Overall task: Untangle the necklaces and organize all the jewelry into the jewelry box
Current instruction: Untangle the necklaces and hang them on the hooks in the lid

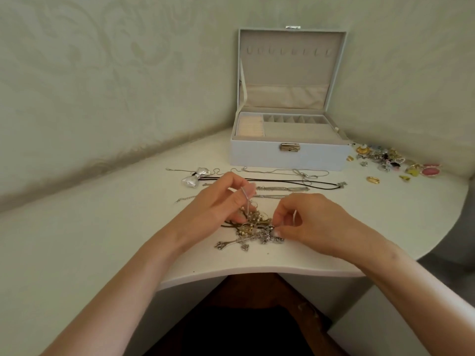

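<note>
While both hands work near the front edge of the white tabletop (102, 227), the tangle of necklaces (257, 227) lies between them, touching both. The left hand (226, 199), at the tangle's 10 o'clock, pinches a thin pale chain (247, 204) that rises from the knot along a 6-to-12 line. The right hand (308, 219), at 3 o'clock, has its fingers curled and pinches the tangle's silver edge. Freeing the strand likely means drawing it toward 12 o'clock, where the open jewelry box (290, 155) stands well apart. Straightened necklaces (282, 188) lie between the hands and the box.
</note>
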Demonstrator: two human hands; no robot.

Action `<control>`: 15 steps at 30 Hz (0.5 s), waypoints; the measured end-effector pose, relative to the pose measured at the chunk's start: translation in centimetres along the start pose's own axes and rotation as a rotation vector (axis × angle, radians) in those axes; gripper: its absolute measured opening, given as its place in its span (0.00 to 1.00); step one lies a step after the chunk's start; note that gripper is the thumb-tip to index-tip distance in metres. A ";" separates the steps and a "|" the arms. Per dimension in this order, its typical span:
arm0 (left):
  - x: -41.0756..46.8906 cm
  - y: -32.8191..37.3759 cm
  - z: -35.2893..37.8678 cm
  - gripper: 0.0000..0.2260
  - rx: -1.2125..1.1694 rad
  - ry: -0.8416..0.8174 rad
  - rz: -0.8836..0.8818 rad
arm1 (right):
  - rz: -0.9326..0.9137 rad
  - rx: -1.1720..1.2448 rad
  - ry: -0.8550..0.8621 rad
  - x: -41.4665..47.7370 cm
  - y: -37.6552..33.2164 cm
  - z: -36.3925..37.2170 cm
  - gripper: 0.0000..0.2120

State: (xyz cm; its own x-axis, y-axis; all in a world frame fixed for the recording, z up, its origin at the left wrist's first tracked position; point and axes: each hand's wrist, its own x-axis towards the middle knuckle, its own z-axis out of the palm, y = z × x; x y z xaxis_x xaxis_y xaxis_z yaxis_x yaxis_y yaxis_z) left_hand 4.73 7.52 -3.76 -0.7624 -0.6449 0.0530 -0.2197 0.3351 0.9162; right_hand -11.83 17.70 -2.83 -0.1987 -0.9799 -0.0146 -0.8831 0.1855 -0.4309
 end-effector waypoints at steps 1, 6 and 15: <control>-0.1 0.0 0.1 0.21 0.051 0.008 0.005 | 0.005 -0.017 -0.015 -0.1 -0.1 -0.1 0.08; 0.0 0.0 -0.2 0.23 0.119 -0.063 0.034 | 0.071 0.279 0.074 -0.9 0.5 -0.7 0.06; 0.1 -0.5 -0.7 0.32 0.425 -0.161 0.063 | 0.145 1.245 0.121 -1.0 2.3 -1.3 0.08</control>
State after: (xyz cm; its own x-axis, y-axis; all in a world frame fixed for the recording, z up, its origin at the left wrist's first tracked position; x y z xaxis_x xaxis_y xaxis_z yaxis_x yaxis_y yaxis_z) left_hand 5.22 6.83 -3.92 -0.8599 -0.5104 0.0097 -0.3745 0.6437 0.6674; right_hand -14.23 19.17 -2.60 -0.3558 -0.9312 -0.0790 0.1354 0.0322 -0.9903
